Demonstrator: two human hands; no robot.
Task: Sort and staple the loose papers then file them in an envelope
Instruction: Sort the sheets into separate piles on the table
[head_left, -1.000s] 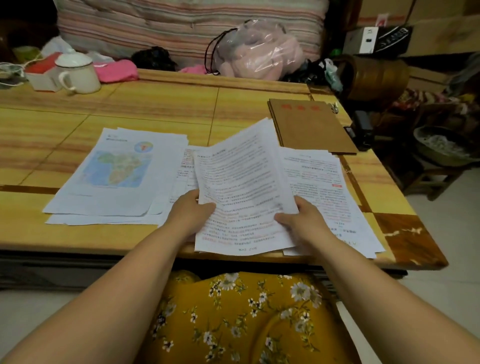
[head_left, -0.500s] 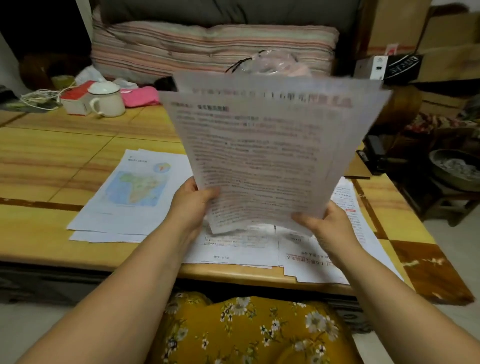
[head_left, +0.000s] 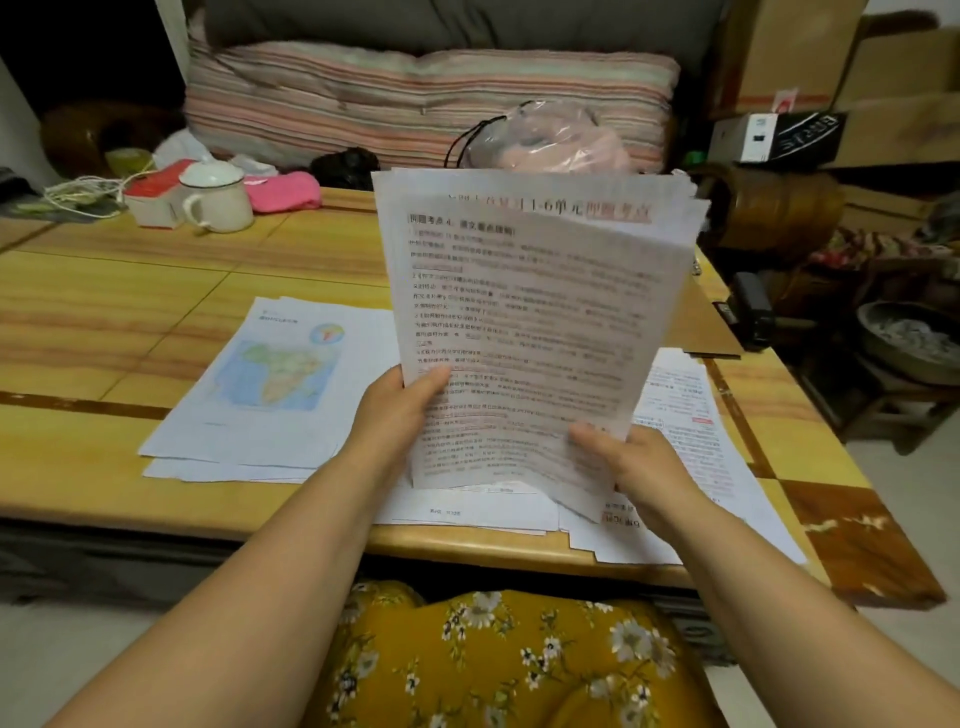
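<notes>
A sheaf of printed text pages (head_left: 535, 322) stands nearly upright above the table's front edge. My left hand (head_left: 397, 410) grips its lower left side, thumb on the front. My right hand (head_left: 641, 467) grips its lower right corner. A pile of sheets topped by a map page (head_left: 270, 379) lies flat on the table to the left. More loose text pages (head_left: 691, 415) lie under and to the right of the raised sheaf. A brown envelope (head_left: 706, 322) lies behind the sheaf, mostly hidden. No stapler can be made out.
The yellow wooden table (head_left: 104, 312) carries a lidded white mug (head_left: 218, 200), a red-and-white box (head_left: 153, 200), a pink cloth (head_left: 283, 189) and a coil of white cable (head_left: 78, 195) at the back left. A striped cushion and a plastic bag (head_left: 550, 137) sit behind. Clutter crowds the right.
Both hands lifted the text pages off the table and tipped them upright. Since half a second ago the sheaf has shifted slightly right and the sheets have drawn closer together.
</notes>
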